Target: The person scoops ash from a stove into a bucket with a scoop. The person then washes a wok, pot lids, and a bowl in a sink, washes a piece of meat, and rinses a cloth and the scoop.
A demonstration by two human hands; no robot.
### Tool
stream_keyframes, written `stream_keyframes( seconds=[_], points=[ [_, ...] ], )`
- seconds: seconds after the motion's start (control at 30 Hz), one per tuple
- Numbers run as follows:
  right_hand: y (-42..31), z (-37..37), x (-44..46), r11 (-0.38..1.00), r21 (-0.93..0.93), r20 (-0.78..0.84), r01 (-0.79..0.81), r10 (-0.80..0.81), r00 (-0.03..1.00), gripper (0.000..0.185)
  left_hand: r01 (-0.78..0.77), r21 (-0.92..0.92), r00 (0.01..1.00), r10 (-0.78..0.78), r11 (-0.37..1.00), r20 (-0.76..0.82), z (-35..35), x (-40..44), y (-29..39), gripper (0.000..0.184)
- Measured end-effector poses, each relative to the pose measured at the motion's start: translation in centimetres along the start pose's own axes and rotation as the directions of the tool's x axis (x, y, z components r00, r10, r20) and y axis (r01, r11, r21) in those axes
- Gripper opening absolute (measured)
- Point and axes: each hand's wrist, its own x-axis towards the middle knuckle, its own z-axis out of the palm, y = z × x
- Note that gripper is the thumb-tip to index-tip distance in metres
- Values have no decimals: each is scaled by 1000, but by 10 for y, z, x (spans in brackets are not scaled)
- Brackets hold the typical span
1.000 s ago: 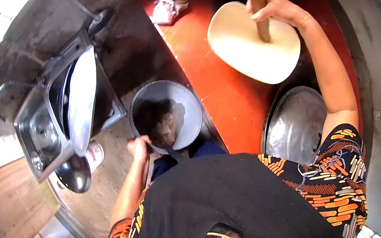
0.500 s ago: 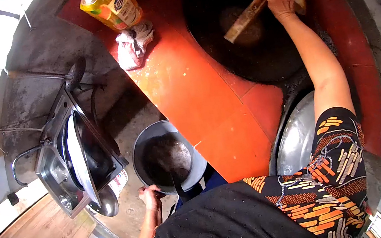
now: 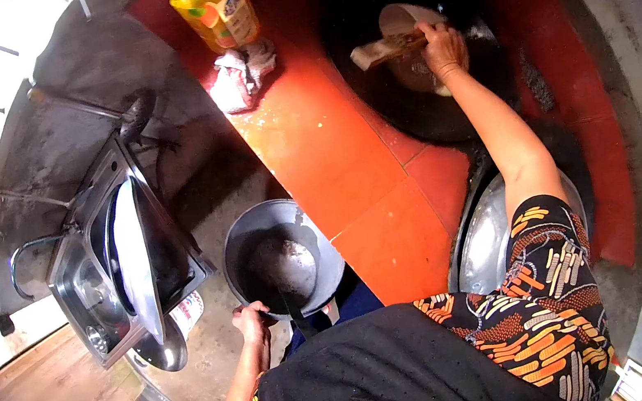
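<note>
My left hand [image 3: 251,320] grips the rim of a grey bucket [image 3: 329,270], which holds murky liquid and hangs beside the red tiled counter. My right hand [image 3: 444,49] is closed round the wooden handle of a pale ladle [image 3: 402,18], low inside the large dark wok [image 3: 399,110] set in the counter. The ladle is tilted, its bowl partly hidden behind my hand and the handle. Liquid in the wok is hard to make out.
On the red counter [image 3: 352,187] stand a yellow bottle [image 3: 220,12] and a crumpled cloth [image 3: 243,77]. A metal lid [image 3: 483,238] lies near my right arm. At the left is a steel sink [image 3: 86,298] with a large basin [image 3: 132,253] tilted in it.
My right hand has brought the ladle from above the counter down into the wok, turning it over and then shifting left. The bucket stays in my left hand; the view has swung.
</note>
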Motion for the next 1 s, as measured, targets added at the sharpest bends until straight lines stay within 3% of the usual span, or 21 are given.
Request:
stream_keyframes(
  seconds=[0.03, 0.1, 0.13, 0.23, 0.3, 0.37, 0.43, 0.5, 0.6, 0.7, 0.73, 0.77, 0.8, 0.83, 0.87, 0.9, 0.97, 1.0],
  points=[
    [-10, -19, 7, 963, 219, 127, -156, 130, 983, 30, -15, -4, 1000, 15, 1000, 7, 2, 9, -5, 44],
    [-31, -55, 13, 688, 542, 437, -483, 261, 861, 25, -54, -14, 998, 54, 998, 25, 8, 24, -14, 37],
    [-27, -33, 17, 529, 691, 432, -492, 244, 868, 21, -78, -5, 996, 78, 997, 40, 14, 28, -11, 33],
    [-16, -13, 33, 289, 865, 417, -410, 38, 908, 22, -167, -44, 986, 166, 985, -35, 34, 48, -14, 12],
    [-27, -29, 48, 127, 875, 475, -468, -32, 879, 20, -268, -67, 961, 272, 961, 53, 47, 42, 3, 9],
    [-45, -60, 60, -56, 826, 537, -560, -219, 814, 20, -278, -9, 960, 277, 961, -25, 64, 64, 6, 14],
    [-76, -93, 60, 26, 852, 511, -523, -262, 819, 17, -355, 47, 929, 358, 934, -92, 80, 78, 9, 15],
    [-102, -110, 63, 41, 906, 401, -420, -397, 826, 17, -284, -44, 958, 281, 958, -56, 96, 54, 30, 18],
    [-144, -145, 53, 145, 922, 380, -358, -511, 771, 13, -270, -18, 961, 268, 963, -64, 107, 55, 35, 12],
    [-190, -136, 46, 207, 964, 265, -166, -709, 653, 14, -258, -45, 961, 251, 965, -113, 119, 95, 18, 17],
    [-207, -138, 37, 302, 953, 249, -19, -744, 620, 18, -289, -15, 952, 285, 957, -111, 123, 85, 22, 19],
    [-222, -135, 31, 365, 926, 262, 96, -806, 530, 25, -326, -2, 937, 323, 945, -132, 129, 84, 21, 19],
    [-238, -159, 9, 568, 773, 341, 283, -748, 569, 37, -293, 49, 943, 297, 955, -151, 133, 70, 27, 19],
    [-251, -187, -19, 614, 622, 247, 486, -742, 623, 32, -258, 100, 947, 272, 961, -170, 135, 57, 35, 20],
    [-262, -180, -29, 580, 540, 261, 610, -804, 534, 31, -279, 67, 949, 286, 958, -133, 138, 77, 25, 19],
    [-271, -181, -48, 585, 454, 251, 672, -807, 534, 27, -285, 65, 943, 291, 956, -159, 141, 73, 27, 18],
    [-279, -187, -76, 496, 497, 175, 712, -861, 478, 22, -297, 65, 931, 304, 953, -202, 148, 56, 35, 18],
    [-285, -178, -89, 497, 428, 114, 754, -858, 501, 19, -323, 92, 924, 335, 942, -187, 148, 49, 37, 17]
  ],
)
